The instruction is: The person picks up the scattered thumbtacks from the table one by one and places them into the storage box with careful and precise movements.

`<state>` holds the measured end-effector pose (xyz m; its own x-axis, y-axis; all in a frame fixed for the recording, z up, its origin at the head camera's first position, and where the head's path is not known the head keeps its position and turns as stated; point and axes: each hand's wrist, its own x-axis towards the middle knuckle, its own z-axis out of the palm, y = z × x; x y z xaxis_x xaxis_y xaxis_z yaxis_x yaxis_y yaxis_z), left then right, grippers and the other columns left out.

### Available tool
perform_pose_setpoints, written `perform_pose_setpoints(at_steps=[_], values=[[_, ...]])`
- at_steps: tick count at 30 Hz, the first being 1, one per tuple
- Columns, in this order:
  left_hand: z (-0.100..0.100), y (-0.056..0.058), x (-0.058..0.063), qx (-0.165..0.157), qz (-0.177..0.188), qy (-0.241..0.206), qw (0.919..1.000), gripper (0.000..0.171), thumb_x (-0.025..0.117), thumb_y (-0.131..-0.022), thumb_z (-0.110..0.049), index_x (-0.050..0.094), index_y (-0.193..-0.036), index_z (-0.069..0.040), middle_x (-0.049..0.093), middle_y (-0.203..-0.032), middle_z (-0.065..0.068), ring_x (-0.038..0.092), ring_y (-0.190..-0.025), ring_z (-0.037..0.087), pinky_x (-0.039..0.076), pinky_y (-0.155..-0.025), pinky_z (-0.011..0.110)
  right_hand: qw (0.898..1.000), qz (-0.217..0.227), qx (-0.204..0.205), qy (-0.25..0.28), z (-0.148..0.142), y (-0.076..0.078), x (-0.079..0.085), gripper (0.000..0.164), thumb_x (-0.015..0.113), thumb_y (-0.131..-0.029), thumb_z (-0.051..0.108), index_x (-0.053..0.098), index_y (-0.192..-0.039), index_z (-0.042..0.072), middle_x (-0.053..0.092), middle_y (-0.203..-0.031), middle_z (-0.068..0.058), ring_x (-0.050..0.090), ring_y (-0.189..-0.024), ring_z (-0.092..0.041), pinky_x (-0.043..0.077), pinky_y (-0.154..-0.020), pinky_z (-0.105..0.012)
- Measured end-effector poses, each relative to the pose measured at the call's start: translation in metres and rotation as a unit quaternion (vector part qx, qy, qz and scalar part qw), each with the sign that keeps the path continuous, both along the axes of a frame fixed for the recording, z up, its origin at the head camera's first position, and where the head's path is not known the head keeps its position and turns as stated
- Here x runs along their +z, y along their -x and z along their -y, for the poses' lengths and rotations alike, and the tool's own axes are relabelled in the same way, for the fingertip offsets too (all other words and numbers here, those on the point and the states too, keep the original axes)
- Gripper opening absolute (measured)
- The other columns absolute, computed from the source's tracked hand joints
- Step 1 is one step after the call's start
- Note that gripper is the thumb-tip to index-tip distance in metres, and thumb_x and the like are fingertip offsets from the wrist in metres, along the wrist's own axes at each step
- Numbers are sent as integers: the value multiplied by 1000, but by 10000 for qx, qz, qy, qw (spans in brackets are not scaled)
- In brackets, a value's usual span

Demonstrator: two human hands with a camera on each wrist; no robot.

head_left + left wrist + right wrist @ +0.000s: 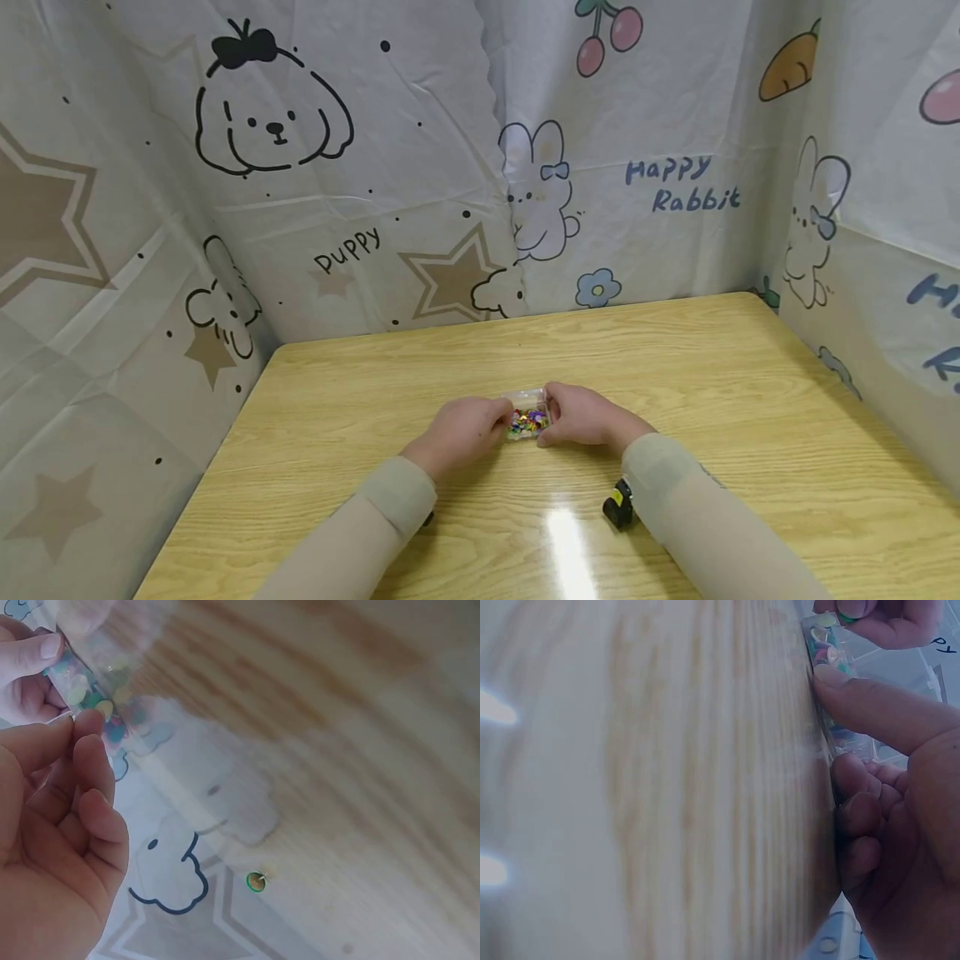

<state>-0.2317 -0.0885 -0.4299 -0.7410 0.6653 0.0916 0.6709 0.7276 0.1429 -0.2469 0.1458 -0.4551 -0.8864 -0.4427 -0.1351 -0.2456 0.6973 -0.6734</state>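
Note:
A small clear plastic box (529,400) stands near the middle of the table, with several multicoloured thumbtacks (528,423) gathered in its near part. My right hand (587,416) grips its right side, thumb at the near edge and fingers at the far one. At the opposite side, my left hand (462,429) has thumb and forefinger pinched together. A bit of green, seemingly a thumbtack (845,617), shows between those fingertips in the right wrist view. Another green-rimmed thumbtack (256,881) lies on the tabletop with its pin up, in the left wrist view.
The wood-grain table (360,375) reaches back to a white printed cloth (420,192) hung along its far side and both flanks. A black wrist device (618,505) hangs under the right sleeve. Light glares on the near tabletop.

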Motion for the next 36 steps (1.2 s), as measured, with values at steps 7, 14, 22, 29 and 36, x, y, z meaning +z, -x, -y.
perform_pose_setpoints(at_steps=[7,14,22,29,36], values=[[-4,1,1,-79,-94,148,9998,13,63,-101,-15,64,-90,-22,62,-77,-10,51,-62,7,46,-59,26,10000,-4,24,48,2,2,-1,44,89,-77,31,54,-97,13,57,-77,-3,50,-66,-16,42,-63,-34],[-7,6,-4,94,7,355,9993,12,65,-99,-18,72,-91,-22,67,-83,-10,55,-68,6,51,-65,30,10000,29,56,46,6,6,-2,43,88,-78,29,55,-100,13,57,-78,-2,50,-66,-16,43,-64,-34],[-7,3,-5,253,231,321,9989,14,63,-100,-17,74,-93,-20,69,-87,-9,58,-72,6,53,-71,29,9999,85,129,39,7,6,-4,42,88,-78,29,55,-98,12,56,-77,-2,50,-66,-16,42,-64,-34],[-4,3,-5,474,359,141,9981,10,63,-99,-18,72,-103,-21,71,-94,-8,63,-81,8,53,-76,31,9999,32,111,-35,5,6,-1,42,89,-78,26,54,-97,13,56,-78,-3,50,-67,-17,42,-64,-35],[4,-1,0,676,573,-107,9960,10,63,-101,-28,71,-98,-22,64,-84,-13,56,-70,6,49,-68,30,10000,20,-10,-97,4,0,-6,46,89,-77,27,54,-101,11,56,-82,-2,51,-71,-17,43,-66,-35]])
